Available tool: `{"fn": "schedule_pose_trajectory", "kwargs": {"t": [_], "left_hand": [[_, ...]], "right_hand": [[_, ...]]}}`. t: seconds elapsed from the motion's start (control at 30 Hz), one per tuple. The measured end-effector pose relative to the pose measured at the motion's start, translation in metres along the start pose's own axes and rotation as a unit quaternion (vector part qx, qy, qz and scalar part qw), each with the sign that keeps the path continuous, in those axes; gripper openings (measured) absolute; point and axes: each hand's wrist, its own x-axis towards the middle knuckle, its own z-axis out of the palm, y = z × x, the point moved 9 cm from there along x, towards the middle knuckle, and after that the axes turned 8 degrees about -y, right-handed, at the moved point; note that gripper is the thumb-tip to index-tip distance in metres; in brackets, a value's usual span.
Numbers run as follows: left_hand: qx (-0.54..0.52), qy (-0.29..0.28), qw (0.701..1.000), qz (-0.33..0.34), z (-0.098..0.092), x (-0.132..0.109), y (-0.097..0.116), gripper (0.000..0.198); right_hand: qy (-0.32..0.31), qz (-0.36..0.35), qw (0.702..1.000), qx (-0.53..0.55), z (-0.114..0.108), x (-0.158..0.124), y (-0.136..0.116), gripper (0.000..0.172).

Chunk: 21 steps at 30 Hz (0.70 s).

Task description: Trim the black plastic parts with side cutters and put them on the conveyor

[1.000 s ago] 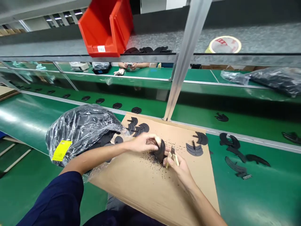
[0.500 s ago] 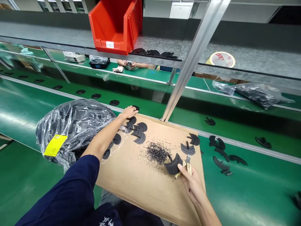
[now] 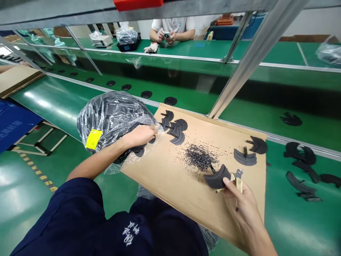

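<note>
My right hand (image 3: 243, 202) is closed around a curved black plastic part (image 3: 217, 179) and small cutting pliers (image 3: 239, 179) with cream handles, above a cardboard sheet (image 3: 165, 170). Beside them lies a heap of tiny black clippings (image 3: 199, 156). My left hand (image 3: 144, 135) rests at the mouth of a clear plastic bag (image 3: 117, 106) full of black parts, its fingers curled; what they grip, if anything, is hidden. Several black parts (image 3: 174, 129) lie on the cardboard's far left, and two more, one of them a ribbed curved part (image 3: 245, 157), near its right edge.
Behind the cardboard, a green conveyor belt (image 3: 160, 85) carries a row of black parts. A slanted metal post (image 3: 255, 60) rises at the cardboard's far edge. More loose curved pieces (image 3: 301, 156) lie at right. Across the line, a person's hands (image 3: 167, 37) hold a small object.
My left hand has let go of a black part on the belt and drawn back to the bag. My right hand keeps its hold over the cardboard. The view has tilted down and turned left.
</note>
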Motion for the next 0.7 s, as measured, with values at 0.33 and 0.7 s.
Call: {"fn": "schedule_pose_trajectory", "kwargs": {"t": [0.33, 0.7], "left_hand": [[-0.545, 0.120, 0.823, 0.105, 0.027, -0.036, 0.032, 0.037], [-0.819, 0.034, 0.552, 0.149, 0.107, -0.039, 0.151, 0.067]], "right_hand": [[-0.070, -0.027, 0.997, 0.008, 0.052, -0.004, -0.012, 0.049], [-0.163, 0.047, 0.975, 0.143, 0.109, -0.007, 0.010, 0.043]]}}
